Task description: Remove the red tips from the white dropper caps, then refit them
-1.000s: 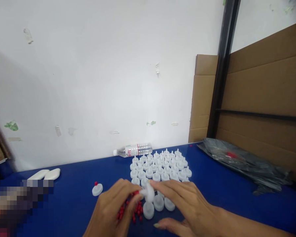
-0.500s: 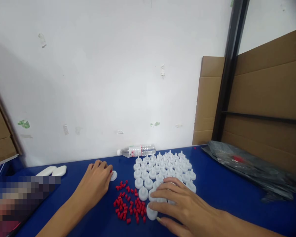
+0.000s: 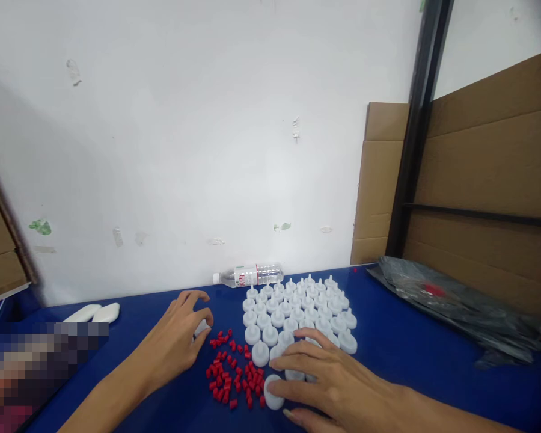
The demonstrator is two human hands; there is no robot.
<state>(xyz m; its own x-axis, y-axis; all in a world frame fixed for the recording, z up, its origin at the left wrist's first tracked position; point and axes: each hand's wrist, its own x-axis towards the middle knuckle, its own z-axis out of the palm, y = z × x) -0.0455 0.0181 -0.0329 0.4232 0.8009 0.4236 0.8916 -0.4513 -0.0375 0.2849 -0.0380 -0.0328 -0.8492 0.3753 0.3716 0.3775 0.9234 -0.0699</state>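
Observation:
My left hand [image 3: 177, 338] rests on the blue table [image 3: 410, 361], fingers curled around a white nozzle cap [image 3: 201, 328] that is mostly hidden under them. My right hand [image 3: 329, 379] lies over the near edge of a block of white nozzle caps [image 3: 297, 313], its fingertips closing on one white cap [image 3: 273, 392]. A loose heap of small red tips [image 3: 234, 376] lies between the two hands.
A plastic water bottle [image 3: 247, 275] lies on its side against the white wall. Two white oval pieces [image 3: 92, 313] sit at the left. A crumpled dark plastic bag [image 3: 460, 300] lies at the right, below cardboard sheets [image 3: 482, 168] and a black post [image 3: 417, 126].
My left hand carried a capped piece out to the left and now curls over it on the table. My right hand slid down to the nearest white cap. The view tilted slightly.

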